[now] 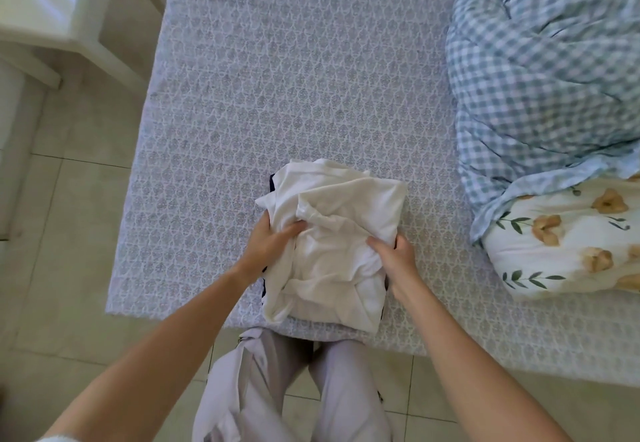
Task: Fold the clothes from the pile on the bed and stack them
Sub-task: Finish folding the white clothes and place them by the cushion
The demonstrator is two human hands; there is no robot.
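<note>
A white garment [332, 230], loosely folded and still rumpled, lies near the front edge of the bed [277, 77]. Under it a dark navy garment [272, 183] shows only as thin edges at the left and right sides. My left hand [273, 240] grips the white garment's left side, thumb on top and fingers tucked under the cloth. My right hand [394, 254] grips its right side the same way, fingers hidden beneath the stack.
A blue checked duvet [540, 70] is bunched at the bed's right side, with a floral pillow [568, 240] in front of it. White furniture [52, 8] stands at the far left on the tiled floor. My legs in pale trousers [294, 389] stand against the bed's front edge.
</note>
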